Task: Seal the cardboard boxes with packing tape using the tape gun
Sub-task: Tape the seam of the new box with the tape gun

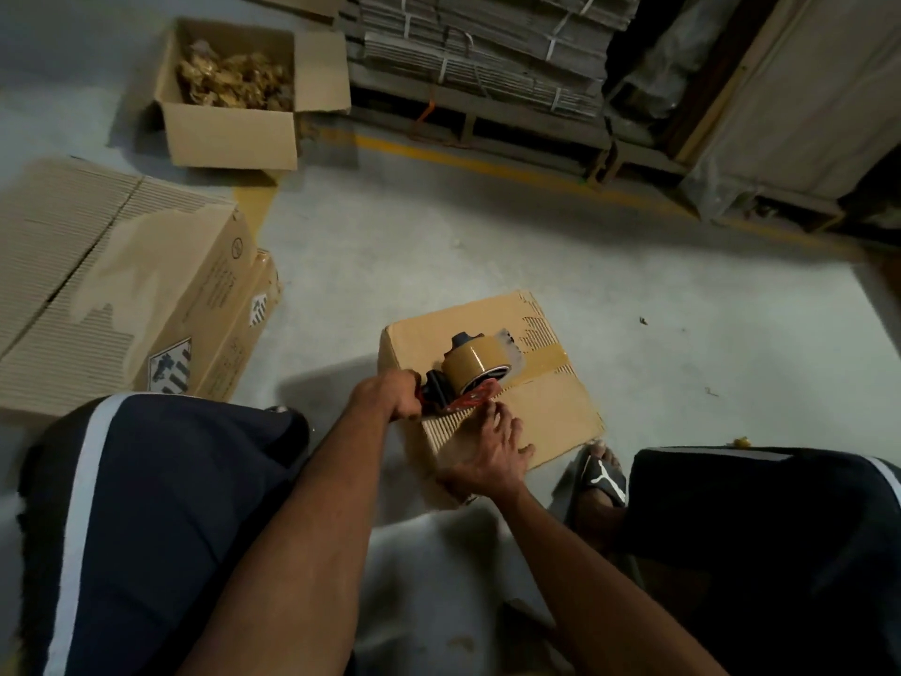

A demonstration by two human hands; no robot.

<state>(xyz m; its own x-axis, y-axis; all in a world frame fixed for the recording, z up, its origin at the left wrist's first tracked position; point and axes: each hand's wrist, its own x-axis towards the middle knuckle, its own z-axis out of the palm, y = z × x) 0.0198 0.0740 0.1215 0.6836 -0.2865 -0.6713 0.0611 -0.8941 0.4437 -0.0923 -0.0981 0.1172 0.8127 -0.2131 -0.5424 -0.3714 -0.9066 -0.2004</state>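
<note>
On the small box (487, 378), tape is laid along most of the seam; the tape gun (468, 378) is gripped by the left hand (385, 395) at the near end (cutting seemingly left), the right hand (487, 456) pressed beside it, fingers spread.

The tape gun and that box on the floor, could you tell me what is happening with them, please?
A person crouched on the floor is taping a small cardboard box. The left hand grips the handle of the red tape gun, which rests on the box top near its near edge. The right hand rests with fingers spread on the box beside the gun. A strip of brown tape already lies along the seam. Further boxes stand to the left.
</note>
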